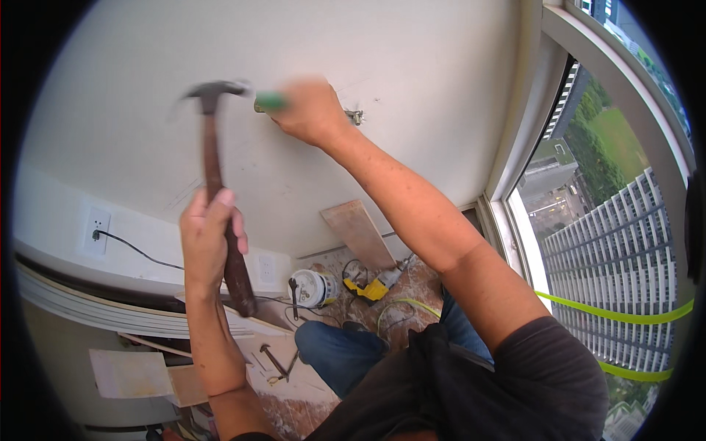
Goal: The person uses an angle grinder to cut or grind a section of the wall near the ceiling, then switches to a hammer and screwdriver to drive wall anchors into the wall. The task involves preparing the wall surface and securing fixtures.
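My left hand (206, 231) is closed round the wooden handle of a claw hammer (212, 151), its head raised in front of the white wall. Just right of the hammer head, my right hand (312, 110) grips a green-handled tool (272, 101), smeared by motion. The tool's kind is unclear, as my fingers cover most of it. Beyond my right wrist, a small metal piece (356, 117) shows at a chipped spot on the wall (419, 88). Whether that piece belongs to the green-handled tool, I cannot tell.
A window (544, 147) high above buildings is on the right, with yellow-green straps (625, 316) across it. Below are a leaning board (360, 234), a white bucket (312, 288), a yellow power tool (375, 287) and another hammer (274, 360). A cord (140, 253) runs from an outlet.
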`<state>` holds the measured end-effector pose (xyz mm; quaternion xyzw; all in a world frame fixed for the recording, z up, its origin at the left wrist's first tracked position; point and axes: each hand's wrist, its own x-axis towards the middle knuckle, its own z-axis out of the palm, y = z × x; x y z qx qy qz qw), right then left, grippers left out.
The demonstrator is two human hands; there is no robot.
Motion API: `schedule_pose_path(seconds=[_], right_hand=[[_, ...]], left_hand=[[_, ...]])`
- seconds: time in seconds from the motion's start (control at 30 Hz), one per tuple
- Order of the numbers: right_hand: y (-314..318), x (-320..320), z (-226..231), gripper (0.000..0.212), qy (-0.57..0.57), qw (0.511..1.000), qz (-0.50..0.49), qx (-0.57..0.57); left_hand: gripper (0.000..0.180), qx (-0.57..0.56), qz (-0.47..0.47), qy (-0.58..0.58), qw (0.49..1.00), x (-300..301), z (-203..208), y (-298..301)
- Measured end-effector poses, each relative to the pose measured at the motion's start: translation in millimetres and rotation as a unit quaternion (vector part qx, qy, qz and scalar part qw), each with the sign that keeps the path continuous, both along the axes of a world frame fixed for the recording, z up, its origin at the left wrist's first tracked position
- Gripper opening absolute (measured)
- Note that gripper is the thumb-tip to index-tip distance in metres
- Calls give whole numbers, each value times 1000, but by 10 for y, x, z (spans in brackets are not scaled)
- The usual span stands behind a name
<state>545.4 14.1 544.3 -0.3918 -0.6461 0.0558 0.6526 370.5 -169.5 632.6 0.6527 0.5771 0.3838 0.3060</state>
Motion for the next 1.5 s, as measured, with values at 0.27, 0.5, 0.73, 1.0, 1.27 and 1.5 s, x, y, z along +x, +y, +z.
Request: schedule_pose_path(seconds=[0.27,0.5,0.73,1.0,1.27,1.5], right_hand=[[-14,20,28,27,-7,1000,2,-17],[-39,69,-16,24,-16,1000,-13,-17],[-515,-63,38,24,-33,997,59,20],[-914,740,-811,24,386,863,84,-314],[-1147,539,-981,13,-55,959,20,-276],[-1160,-473,-758,18,-449,876,-1,-175]], left_hand=[[35,201,48,-249,946,-240,322,100],[34,132,48,-173,975,-91,173,157],[34,166,60,-217,960,-201,156,-25],[23,-32,49,-355,933,-421,-1399,-571],[20,-239,30,-467,851,-489,-3087,-410],[17,-281,66,-400,870,-780,-4131,-178]])
